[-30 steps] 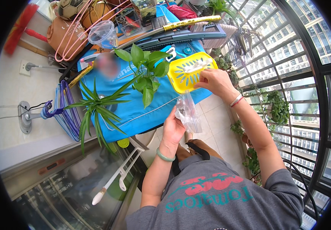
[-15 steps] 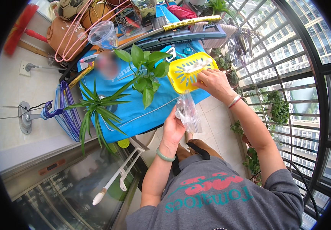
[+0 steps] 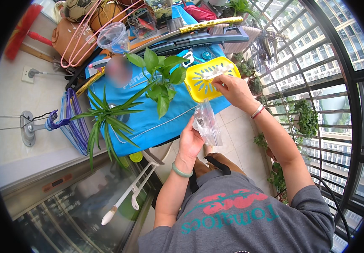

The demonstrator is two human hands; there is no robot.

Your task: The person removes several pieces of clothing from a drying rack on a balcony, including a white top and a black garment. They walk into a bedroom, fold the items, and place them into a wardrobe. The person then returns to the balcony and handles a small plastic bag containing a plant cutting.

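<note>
My left hand (image 3: 191,139) is closed round a clear plastic zip bag (image 3: 210,128), which hangs upright just in front of the yellow basket's near edge. Over the right part of that yellow slotted basket (image 3: 196,93) is my right hand (image 3: 235,92), its thumb and fingertips pinched together. Whatever lies between those fingertips is hidden or too small to name. Several slim white pieces (image 3: 214,72) lie in a small pile in the basket, right beside my right fingertips.
The basket rests on a blue cloth cover (image 3: 156,126). To its left stand a leafy potted plant (image 3: 161,80) and a spiky plant (image 3: 106,114). Behind are a clear plastic tub (image 3: 112,38) and a gold-wrapped pole (image 3: 210,24). A barred window (image 3: 316,84) runs along the right.
My right hand has lifted slightly and drawn its fingers into a clearer pinch beside the white pieces. My left hand and the bag have stayed in place.
</note>
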